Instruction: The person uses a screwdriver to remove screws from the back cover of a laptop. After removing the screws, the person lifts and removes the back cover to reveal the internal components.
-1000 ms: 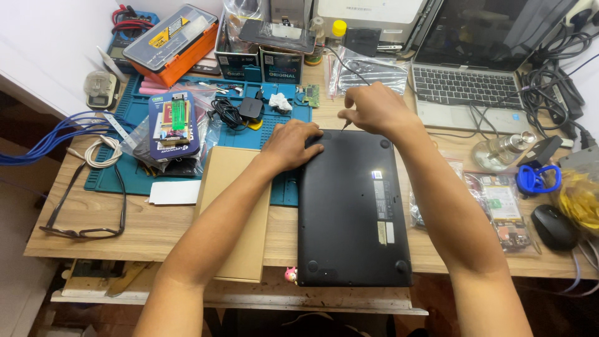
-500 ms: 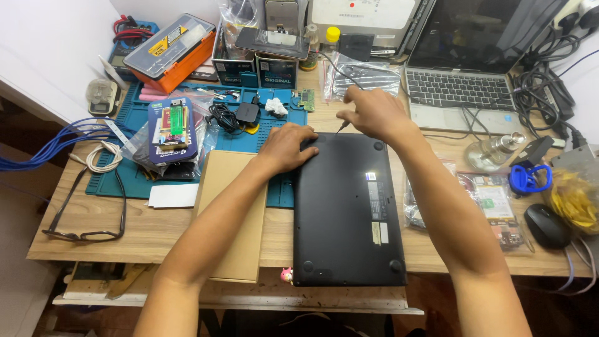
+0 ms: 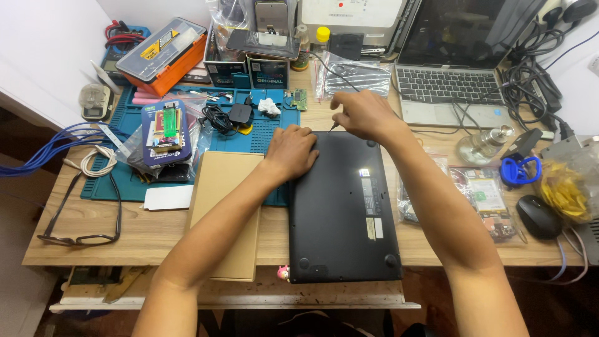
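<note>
The black laptop [image 3: 342,206] lies bottom-up on the wooden surface [image 3: 156,231]; the left hand [image 3: 291,151] presses flat and open on its far left corner while the right hand [image 3: 362,113] pinches a thin screwdriver [image 3: 332,126] at its far edge. That tip could slip and scratch the case, or a loosened screw roll away. Behind the laptop, to its left, an orange parts box [image 3: 163,55] is shut, its contents unclear.

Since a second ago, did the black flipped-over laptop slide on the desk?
No. The black laptop stays put, its left edge still beside the cardboard box and blue mat.
</note>
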